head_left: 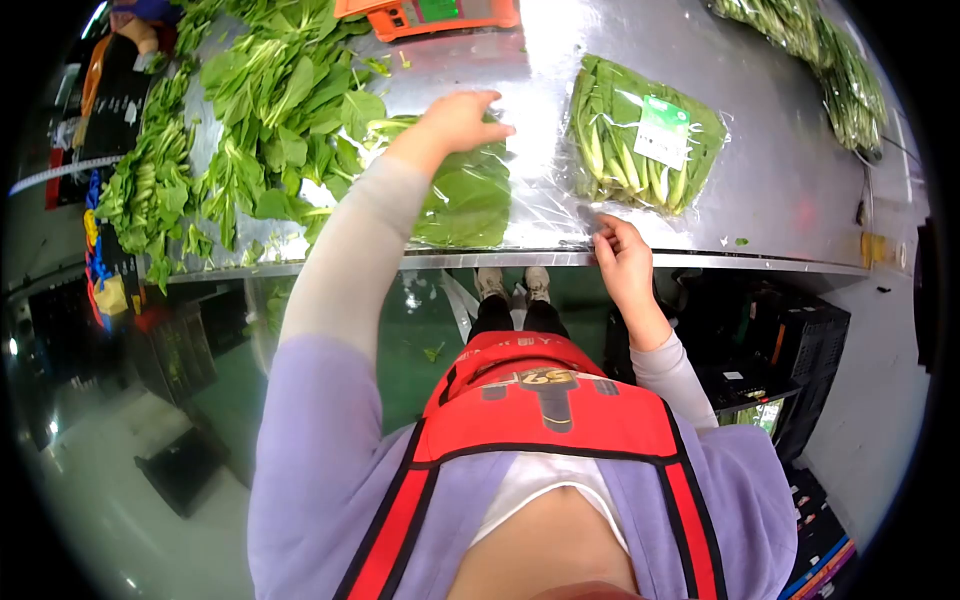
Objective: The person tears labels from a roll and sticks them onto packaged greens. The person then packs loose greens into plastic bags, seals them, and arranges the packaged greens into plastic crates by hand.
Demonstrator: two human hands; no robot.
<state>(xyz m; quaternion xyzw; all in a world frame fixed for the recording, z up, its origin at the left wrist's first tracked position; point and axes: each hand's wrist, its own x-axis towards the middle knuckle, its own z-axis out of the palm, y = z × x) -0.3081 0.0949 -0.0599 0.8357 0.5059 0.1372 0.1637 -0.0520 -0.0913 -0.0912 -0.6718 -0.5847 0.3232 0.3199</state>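
My left hand (462, 122) reaches over a clear plastic bag of leafy greens (465, 205), its thumb and fingers apart. The bag lies flat at the near edge of the metal table, and my forearm hides part of it. Loose creased film stretches from the bag toward my right hand (627, 262). That hand's thumb and fingers are pinched together at the table edge, by a small dark grey patch; what they hold is unclear. Just beyond it lies a filled bag of greens (605, 135) with pale stems and a white-and-green label (663, 132).
Loose leafy greens (270, 100) are heaped on the left of the metal table (780, 200). An orange scale (440, 15) stands at the back. More bundled greens (835, 75) lie at the far right. Black crates (800, 330) are stacked below the table on the right.
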